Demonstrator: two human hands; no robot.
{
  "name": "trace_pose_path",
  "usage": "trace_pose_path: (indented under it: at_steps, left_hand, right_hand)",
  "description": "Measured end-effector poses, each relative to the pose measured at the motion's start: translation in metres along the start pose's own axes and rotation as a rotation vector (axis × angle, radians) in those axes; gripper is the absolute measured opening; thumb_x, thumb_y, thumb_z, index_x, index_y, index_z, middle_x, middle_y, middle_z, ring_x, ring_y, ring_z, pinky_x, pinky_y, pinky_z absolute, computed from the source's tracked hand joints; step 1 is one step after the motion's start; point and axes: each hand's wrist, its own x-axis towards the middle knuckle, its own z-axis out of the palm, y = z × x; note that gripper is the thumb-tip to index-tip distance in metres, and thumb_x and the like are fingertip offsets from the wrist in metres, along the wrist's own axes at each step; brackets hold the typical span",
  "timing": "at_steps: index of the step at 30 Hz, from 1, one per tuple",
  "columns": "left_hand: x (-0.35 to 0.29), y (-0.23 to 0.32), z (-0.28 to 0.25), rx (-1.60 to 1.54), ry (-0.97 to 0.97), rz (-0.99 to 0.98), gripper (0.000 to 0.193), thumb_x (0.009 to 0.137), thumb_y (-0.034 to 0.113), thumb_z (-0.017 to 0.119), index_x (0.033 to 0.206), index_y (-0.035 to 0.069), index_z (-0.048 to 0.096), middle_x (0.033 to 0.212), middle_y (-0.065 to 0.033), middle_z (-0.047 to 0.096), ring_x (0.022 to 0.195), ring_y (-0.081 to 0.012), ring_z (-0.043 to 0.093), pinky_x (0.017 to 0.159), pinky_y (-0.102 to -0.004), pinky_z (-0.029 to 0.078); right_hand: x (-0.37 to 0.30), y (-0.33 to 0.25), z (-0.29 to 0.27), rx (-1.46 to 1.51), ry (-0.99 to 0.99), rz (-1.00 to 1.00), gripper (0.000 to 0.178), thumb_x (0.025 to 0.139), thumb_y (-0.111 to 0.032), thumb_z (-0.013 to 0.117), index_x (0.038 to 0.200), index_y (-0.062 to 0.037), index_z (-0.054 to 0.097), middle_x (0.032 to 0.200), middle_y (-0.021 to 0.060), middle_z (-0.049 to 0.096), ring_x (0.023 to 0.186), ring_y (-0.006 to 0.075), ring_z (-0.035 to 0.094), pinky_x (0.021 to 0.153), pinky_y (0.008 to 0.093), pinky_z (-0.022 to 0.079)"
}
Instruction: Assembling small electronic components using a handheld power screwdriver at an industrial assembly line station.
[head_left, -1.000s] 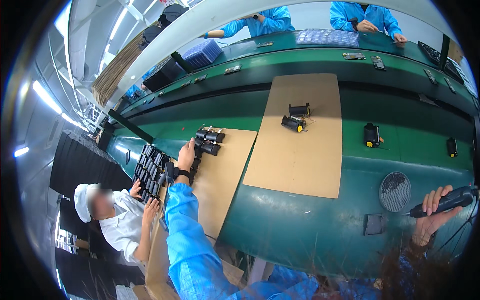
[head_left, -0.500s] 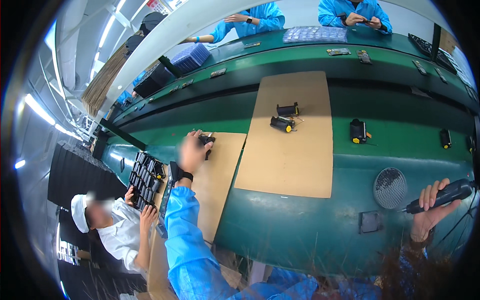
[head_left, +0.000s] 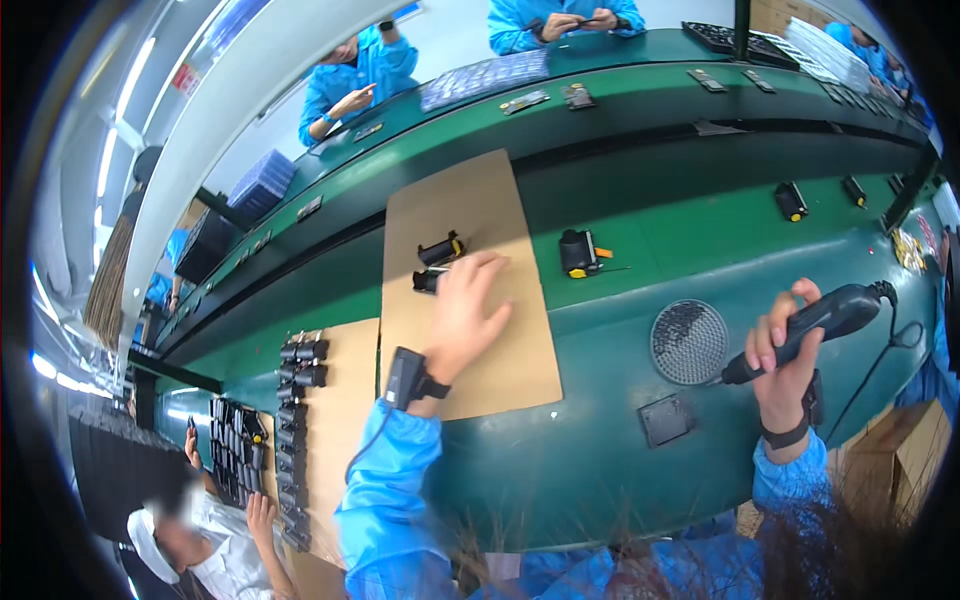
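Observation:
My left hand (head_left: pixel 465 315) is over the cardboard sheet (head_left: pixel 490 385), thumb and fingers apart. Its fingers partly cover a black module (head_left: pixel 428 281); whether they touch it is hidden. Just beyond lies another black module with yellow ends (head_left: pixel 440 248). My right hand (head_left: pixel 782 375) grips a black electric screwdriver (head_left: pixel 845 312), its tip pointing left, close to the rim of a round textured dish (head_left: pixel 712 352) with small dark pieces in it. A flat black square block (head_left: pixel 666 420) rests on the green table in front of the dish.
Several black modules stand in a column on the left cardboard (head_left: pixel 345 400). Beside it, a co-worker in white (head_left: pixel 215 545) has hands at a batch of black modules (head_left: pixel 238 450). A module (head_left: pixel 580 253) sits on the green strip. People in blue work across the bench. The screwdriver's cord (head_left: pixel 860 385) hangs right.
My left hand has moved right, from a module on the left cardboard to the middle sheet, leaving that module behind. The view has turned right. My right hand still holds the screwdriver.

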Motion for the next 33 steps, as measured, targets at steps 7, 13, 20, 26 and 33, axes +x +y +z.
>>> trace_pose_path:
  at_steps: [7, 13, 20, 26, 33]
  left_hand:
    - [0.07, 0.041, 0.039, 0.118, -0.204, 0.319, 0.071, 0.072, -0.007, 0.058, 0.141, 0.01, 0.05, 0.153, -0.0126, 0.039, 0.145, -0.0357, 0.031, 0.113, -0.051, 0.034]
    - [0.081, 0.029, 0.045, 0.049, -0.311, 0.308, 0.059, 0.073, -0.006, 0.065, 0.131, 0.007, 0.059, 0.137, -0.0134, 0.055, 0.123, -0.0362, 0.055, 0.101, -0.0394, 0.049]
    - [0.06, 0.038, 0.02, 0.15, -0.225, 0.225, 0.064, 0.079, 0.025, 0.077, 0.134, 0.0, 0.056, 0.141, -0.0142, 0.052, 0.128, -0.0347, 0.051, 0.109, -0.0405, 0.043]
    - [0.056, 0.031, 0.045, 0.037, -0.293, -0.092, 0.064, 0.088, 0.036, 0.072, 0.137, 0.0, 0.053, 0.139, -0.0186, 0.053, 0.128, -0.0366, 0.05, 0.108, -0.0413, 0.043]
    - [0.06, 0.04, 0.054, 0.012, -0.179, -0.028, 0.054, 0.087, 0.032, 0.074, 0.128, -0.001, 0.06, 0.117, -0.0178, 0.06, 0.114, -0.0356, 0.056, 0.1, -0.0414, 0.046]
  right_hand:
    - [0.0, -0.011, 0.007, 0.02, 0.012, 0.033, 0.048, 0.098, -0.043, 0.064, 0.124, -0.0084, 0.042, 0.078, 0.0007, 0.046, 0.048, 0.0075, 0.044, 0.045, 0.0247, 0.043]
    - [0.0, -0.014, 0.002, 0.053, 0.006, 0.042, 0.035, 0.099, -0.031, 0.062, 0.116, -0.0071, 0.044, 0.078, 0.0027, 0.046, 0.052, 0.0088, 0.046, 0.05, 0.0259, 0.045]
    - [0.004, -0.022, 0.009, 0.111, 0.076, 0.047, 0.027, 0.101, -0.025, 0.058, 0.115, -0.0067, 0.046, 0.08, 0.0035, 0.046, 0.055, 0.0102, 0.048, 0.053, 0.0269, 0.045]
    - [0.003, -0.018, 0.009, 0.124, 0.069, 0.067, 0.024, 0.1, -0.023, 0.058, 0.114, -0.0056, 0.047, 0.079, 0.0041, 0.048, 0.054, 0.0102, 0.049, 0.051, 0.0269, 0.045]
    - [0.0, -0.021, 0.006, 0.133, 0.085, 0.072, 0.023, 0.1, -0.022, 0.058, 0.112, -0.0055, 0.048, 0.076, 0.0041, 0.048, 0.053, 0.0098, 0.047, 0.051, 0.027, 0.045]
